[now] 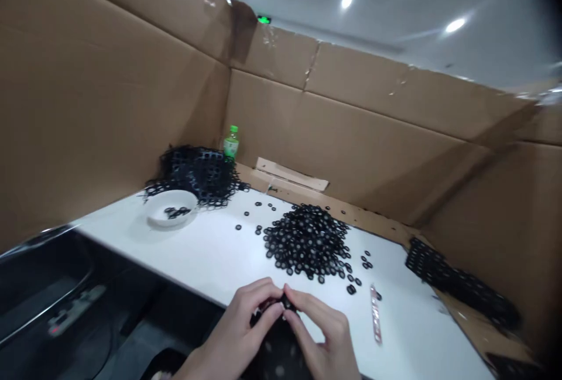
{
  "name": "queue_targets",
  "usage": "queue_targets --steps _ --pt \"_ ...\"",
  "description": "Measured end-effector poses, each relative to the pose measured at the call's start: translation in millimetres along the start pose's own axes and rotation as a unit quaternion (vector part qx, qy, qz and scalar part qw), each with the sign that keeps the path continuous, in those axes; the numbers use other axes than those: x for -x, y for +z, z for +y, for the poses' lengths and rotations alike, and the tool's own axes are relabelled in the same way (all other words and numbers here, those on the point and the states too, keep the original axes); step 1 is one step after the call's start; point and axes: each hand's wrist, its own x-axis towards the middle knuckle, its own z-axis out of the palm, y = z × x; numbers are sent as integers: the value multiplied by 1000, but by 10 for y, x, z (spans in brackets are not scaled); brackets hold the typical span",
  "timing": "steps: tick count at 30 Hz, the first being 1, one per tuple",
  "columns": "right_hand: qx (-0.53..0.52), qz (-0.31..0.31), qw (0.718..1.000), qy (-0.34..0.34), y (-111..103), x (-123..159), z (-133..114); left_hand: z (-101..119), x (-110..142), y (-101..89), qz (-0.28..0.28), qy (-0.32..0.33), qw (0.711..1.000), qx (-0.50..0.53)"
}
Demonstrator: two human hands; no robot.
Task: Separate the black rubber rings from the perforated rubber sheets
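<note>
At the front edge of the table, my left hand [252, 324] and my right hand [322, 333] come together, thumbs and forefingers pinched. Between them is the top edge of a black sheet with rows of small pale round spots [280, 352], which hangs down below the fingertips. A small black piece [285, 303] shows right at the pinch, though its shape is partly covered by the fingers. Just beyond my hands lies a heap of small black rings [307, 239] on the white table [219, 251], with several loose rings around it.
A white bowl [160, 219] holding a few black rings stands at left. Behind it are a tangle of black perforated sheets [197, 172] and a green-capped bottle [231, 143]. A pink strip [376, 315] lies at right, near more black sheets [461, 283]. Cardboard walls [351, 128] surround the table.
</note>
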Motion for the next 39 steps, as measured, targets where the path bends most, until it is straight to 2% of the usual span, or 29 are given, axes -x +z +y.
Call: queue_targets --steps 3,5,8,11,13,15,18,20,22,24,25,27,28,30,34,37,39 --pt "10 72 997 33 131 66 58 -36 -69 62 -21 -3 1000 17" --pt "44 132 989 48 146 89 112 -61 -88 108 -39 -5 999 22" --pt "80 248 961 97 -36 21 211 -111 -79 151 -36 -20 999 35" --pt "70 369 912 163 -332 -248 405 -166 -69 148 -18 -68 996 46" --pt "102 318 929 159 -466 -518 629 -192 -82 131 -23 -99 993 59" --pt "151 216 952 154 -518 -797 911 -209 -111 109 -42 -116 989 77" --pt "150 175 959 165 -518 -1080 1278 -239 -162 74 -44 -120 987 95" --pt "142 166 960 176 -513 -1110 1352 -271 -199 51 -31 -121 987 104" --pt "131 170 960 181 -496 -998 1233 -305 -243 35 -21 -124 985 114" --pt "106 170 963 180 -437 -769 954 -323 -293 31 -10 -125 984 123" --pt "56 147 971 180 -387 -630 783 -323 -318 32 -8 -124 984 127" --pt "-4 53 983 175 -253 -358 452 -306 -358 43 -9 -116 984 138" --pt "-4 36 985 171 -179 -244 314 -295 -369 51 -12 -112 983 145" --pt "-8 46 983 179 -47 -88 130 -282 -369 71 -20 -109 980 163" --pt "-32 98 974 202 65 -21 67 -349 -308 119 -61 -138 970 193" --pt "-12 125 972 200 67 -34 111 -415 -270 140 -46 -166 968 184" --pt "17 132 977 167 76 -28 136 -407 -268 140 -40 -167 972 161"
